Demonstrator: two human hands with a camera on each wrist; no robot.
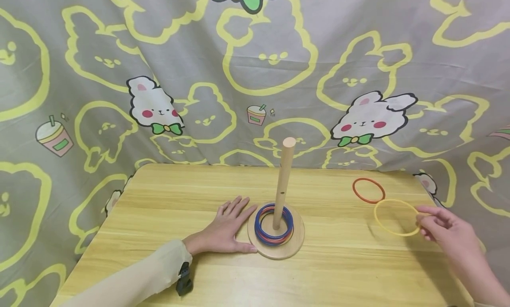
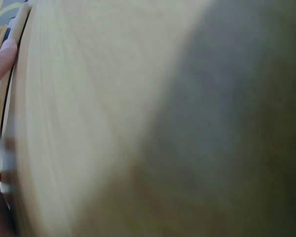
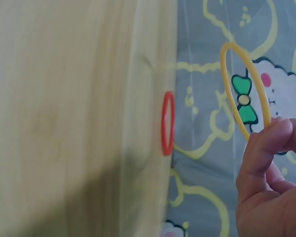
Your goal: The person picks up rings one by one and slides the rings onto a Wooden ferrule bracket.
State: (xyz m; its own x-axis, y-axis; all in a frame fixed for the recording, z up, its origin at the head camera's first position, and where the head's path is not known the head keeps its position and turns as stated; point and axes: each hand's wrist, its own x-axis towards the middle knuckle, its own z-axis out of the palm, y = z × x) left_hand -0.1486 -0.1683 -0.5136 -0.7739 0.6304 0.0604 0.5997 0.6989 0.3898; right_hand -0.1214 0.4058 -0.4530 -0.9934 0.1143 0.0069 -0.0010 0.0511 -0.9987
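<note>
A yellow ring [image 1: 376, 218] is pinched at its right edge between the thumb and fingers of my right hand [image 1: 450, 231], raised above the table. In the right wrist view the yellow ring [image 3: 224, 74] stands out from the fingertips. A red ring [image 1: 353, 192] lies flat on the table just beyond it. My left hand [image 1: 225, 227] rests with fingers spread against the left side of a round wooden base [image 1: 296, 245]. From that base rises an upright wooden peg [image 1: 285, 169]. Around its foot lie several stacked rings [image 1: 260, 236], blue, red and yellow.
The wooden table [image 1: 338, 276] ends at the back against a grey curtain [image 1: 191, 63] with cartoon animals. The same curtain hangs along both sides. A black strap [image 1: 184, 278] sits at the left wrist, by the sleeve [image 1: 139, 269].
</note>
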